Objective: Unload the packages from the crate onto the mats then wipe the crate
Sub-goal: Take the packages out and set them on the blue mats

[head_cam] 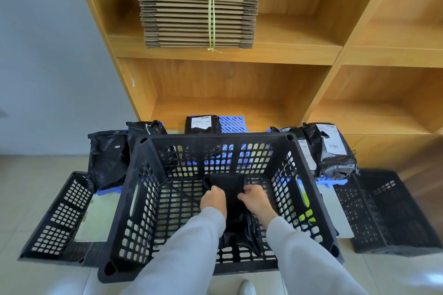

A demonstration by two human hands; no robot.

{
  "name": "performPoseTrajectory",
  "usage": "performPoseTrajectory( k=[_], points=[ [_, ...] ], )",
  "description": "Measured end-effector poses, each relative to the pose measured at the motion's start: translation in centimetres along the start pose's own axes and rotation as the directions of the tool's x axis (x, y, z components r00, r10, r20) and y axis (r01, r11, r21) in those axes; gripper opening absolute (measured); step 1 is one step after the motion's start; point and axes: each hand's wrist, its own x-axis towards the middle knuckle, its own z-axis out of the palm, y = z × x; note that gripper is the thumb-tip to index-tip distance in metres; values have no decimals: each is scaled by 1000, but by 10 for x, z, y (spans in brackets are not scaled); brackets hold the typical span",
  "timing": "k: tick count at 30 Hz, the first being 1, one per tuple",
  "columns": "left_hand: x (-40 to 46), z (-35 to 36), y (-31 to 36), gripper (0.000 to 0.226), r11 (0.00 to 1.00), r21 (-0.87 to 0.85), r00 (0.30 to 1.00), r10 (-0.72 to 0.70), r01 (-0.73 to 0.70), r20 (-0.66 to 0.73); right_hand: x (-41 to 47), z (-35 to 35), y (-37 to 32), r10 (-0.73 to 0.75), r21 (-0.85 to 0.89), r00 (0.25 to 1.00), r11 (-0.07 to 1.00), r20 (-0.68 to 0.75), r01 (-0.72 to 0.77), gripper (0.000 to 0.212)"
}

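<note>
A black slotted crate [143, 199] stands on the floor in front of me. Both my arms reach down into it. My left hand [213, 200] and my right hand [255, 200] each grip an edge of a black plastic package [230, 218] that lies on the crate's bottom. Beyond the crate, blue mats [233, 123] lie on the floor. On them rest several black packages: one at the left [107, 158], one at the back [202, 124], and one with a white label at the right [333, 151].
Another black crate lies on its side at the left [60, 218] and one at the right [383, 213]. A wooden shelf unit [227, 79] rises behind the mats, with a tied stack of flat cardboard [199, 7] on it. Something green [305, 201] shows through the crate's right wall.
</note>
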Motion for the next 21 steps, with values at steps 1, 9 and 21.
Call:
performPoseTrajectory(
  k=[1,9,21],
  points=[
    [0,0,-1,41,1000,10,1000,3,-3,1,2,1,1,-4,13,1000,1000,10,4,44],
    [-3,-15,-13,46,995,41,991,94,-90,-100,10,6,7,5,86,1000,996,29,-7,61],
    [-7,-28,-52,35,366,-930,999,-10,32,30,-12,-9,-15,-37,305,999,952,19,29,36]
  ],
)
